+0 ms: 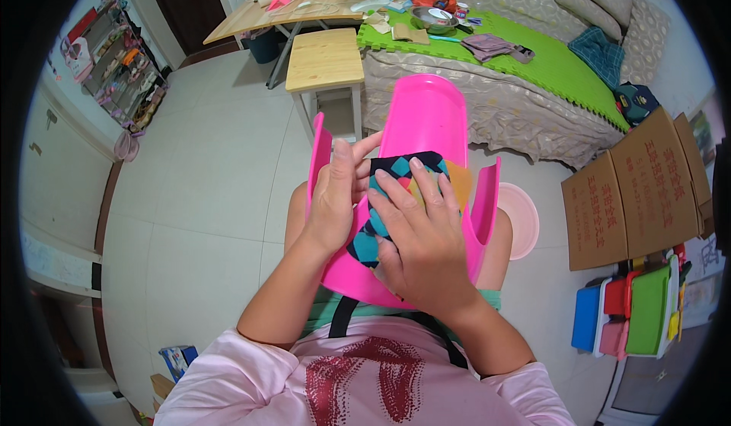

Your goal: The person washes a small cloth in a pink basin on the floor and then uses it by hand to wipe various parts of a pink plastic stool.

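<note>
Across my lap lies a bright pink plastic piece [426, 114] with a long rounded panel and raised sides, like a small seat. On it is a folded patterned cloth [366, 248], dark with teal diamonds and some yellow and red. A mustard-yellow part [459, 181] shows at its right edge. My right hand [422, 236] rests flat on top of the cloth, fingers spread, covering much of it. Along the left edge of the cloth, my left hand [335, 197] stands on its side with fingers stretched out. Its fingertips are partly hidden beside the cloth.
Ahead stand a wooden-topped stool [324, 57], a folding table [282, 15] and a sofa with a green foam mat [533, 64] holding a bowl and clothes. To the right are a pink basin [520, 220], cardboard boxes [636, 190] and coloured bins [647, 312]. A shoe rack [122, 68] is far left.
</note>
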Available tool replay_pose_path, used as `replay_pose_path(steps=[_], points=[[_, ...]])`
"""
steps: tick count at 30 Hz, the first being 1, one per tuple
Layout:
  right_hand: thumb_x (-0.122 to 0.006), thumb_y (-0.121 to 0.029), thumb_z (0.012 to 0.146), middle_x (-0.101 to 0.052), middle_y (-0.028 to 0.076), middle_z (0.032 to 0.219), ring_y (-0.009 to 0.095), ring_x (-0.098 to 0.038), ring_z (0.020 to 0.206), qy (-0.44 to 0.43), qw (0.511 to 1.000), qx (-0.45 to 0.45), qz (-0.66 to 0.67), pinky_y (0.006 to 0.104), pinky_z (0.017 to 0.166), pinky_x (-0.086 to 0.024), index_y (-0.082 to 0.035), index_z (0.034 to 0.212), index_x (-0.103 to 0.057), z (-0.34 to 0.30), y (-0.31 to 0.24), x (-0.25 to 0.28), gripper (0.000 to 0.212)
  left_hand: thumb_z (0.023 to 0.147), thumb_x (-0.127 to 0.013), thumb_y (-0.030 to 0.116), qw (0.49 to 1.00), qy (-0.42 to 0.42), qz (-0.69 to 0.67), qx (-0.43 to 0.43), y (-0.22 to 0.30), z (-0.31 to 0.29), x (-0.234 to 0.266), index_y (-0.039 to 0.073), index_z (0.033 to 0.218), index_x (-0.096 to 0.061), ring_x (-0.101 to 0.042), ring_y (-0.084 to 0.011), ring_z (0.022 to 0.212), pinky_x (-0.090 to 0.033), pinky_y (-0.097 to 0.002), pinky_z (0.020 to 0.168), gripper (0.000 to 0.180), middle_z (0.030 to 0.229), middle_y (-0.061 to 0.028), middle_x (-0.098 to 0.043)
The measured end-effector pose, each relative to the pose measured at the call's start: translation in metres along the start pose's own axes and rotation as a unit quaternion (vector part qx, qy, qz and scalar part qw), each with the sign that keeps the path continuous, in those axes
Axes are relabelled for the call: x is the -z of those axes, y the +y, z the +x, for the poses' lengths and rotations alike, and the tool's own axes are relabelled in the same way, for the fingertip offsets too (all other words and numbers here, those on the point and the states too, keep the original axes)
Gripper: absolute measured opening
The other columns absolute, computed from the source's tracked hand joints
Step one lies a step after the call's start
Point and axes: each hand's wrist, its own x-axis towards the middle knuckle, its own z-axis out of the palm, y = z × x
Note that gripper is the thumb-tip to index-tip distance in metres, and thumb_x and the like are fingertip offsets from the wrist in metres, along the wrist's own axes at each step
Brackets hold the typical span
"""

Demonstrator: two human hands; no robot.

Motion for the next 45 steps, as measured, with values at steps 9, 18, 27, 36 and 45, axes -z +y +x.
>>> replay_pose_path(steps=[9,18,27,36,45], points=[[-0.061,-0.009,0.072,-0.057,0.011,0.129,0.036,-0.043,0.132,0.000,0.999,0.009,0.038,0.0551,0.110,-0.030,-0.002,0.112,-0.063,-0.009,0.004,0.002,0.041,0.103,-0.023,0.054,0.972,0.037,0.230,-0.040,0.012,-0.023,-0.011,-0.003,0.136,-0.050,-0.053,-0.0083,0.078,-0.042,-0.0229,0.067,0.071,0.095,-0.0068,-0.065],[-0.061,-0.004,0.073,-0.059,0.011,0.127,0.035,-0.047,0.129,0.020,0.996,0.025,0.088,0.0538,0.108,-0.033,-0.002,0.108,-0.063,0.000,0.025,-0.002,0.036,0.102,-0.018,0.057,0.976,0.034,0.193,-0.095,-0.010,-0.014,-0.001,-0.004,0.136,-0.048,-0.058,-0.0189,0.090,-0.044,-0.0309,0.082,0.076,0.100,-0.0144,-0.064],[-0.063,-0.005,0.076,-0.058,0.012,0.128,0.036,-0.045,0.130,0.028,0.992,0.000,0.124,0.0532,0.110,-0.030,-0.003,0.112,-0.062,0.020,0.044,-0.007,0.036,0.102,-0.017,0.058,0.970,0.071,0.217,-0.090,-0.014,-0.012,-0.002,-0.004,0.136,-0.049,-0.052,-0.0154,0.071,-0.042,-0.0314,0.069,0.078,0.072,-0.0093,-0.058],[-0.060,-0.006,0.075,-0.058,0.013,0.126,0.036,-0.046,0.128,0.029,0.996,0.003,0.087,0.0540,0.109,-0.031,-0.001,0.111,-0.063,0.015,0.034,-0.002,0.036,0.102,-0.023,0.054,0.960,0.076,0.268,-0.040,0.001,-0.017,-0.003,0.000,0.131,-0.055,-0.052,-0.0152,0.068,-0.041,-0.0309,0.064,0.068,0.069,-0.0084,-0.055],[-0.061,-0.011,0.074,-0.056,0.012,0.130,0.036,-0.046,0.129,0.001,0.998,0.015,0.064,0.0548,0.108,-0.031,-0.002,0.114,-0.062,0.003,0.012,0.013,0.041,0.085,-0.056,-0.004,0.893,0.166,0.333,-0.254,0.024,-0.019,-0.009,-0.003,0.113,-0.064,-0.057,-0.0144,0.088,-0.045,-0.0262,0.080,0.029,0.100,-0.0112,-0.065]])
